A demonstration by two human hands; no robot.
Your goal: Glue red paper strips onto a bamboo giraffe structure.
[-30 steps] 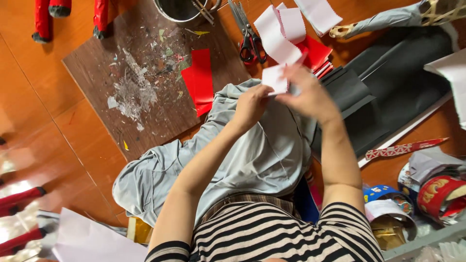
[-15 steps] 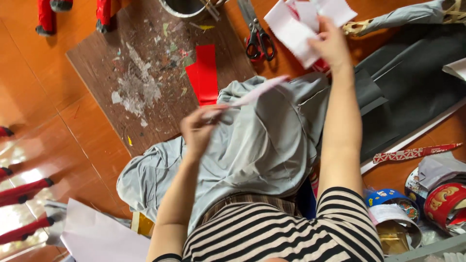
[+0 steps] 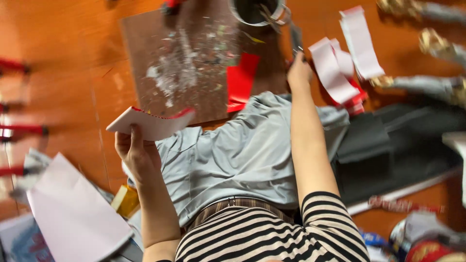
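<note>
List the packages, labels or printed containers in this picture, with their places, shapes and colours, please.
Round tin: bottom right corner, red with gold print, blurred.
Yellow box: on the floor beside the left hand's forearm, small, amber-yellow, partly hidden.
Printed paper wrapper: bottom left corner, blue and white, under a white sheet.
No signs or screens are visible.

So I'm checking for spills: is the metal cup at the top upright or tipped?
Upright: the metal cup shows its open mouth from above, tools standing inside.
</note>
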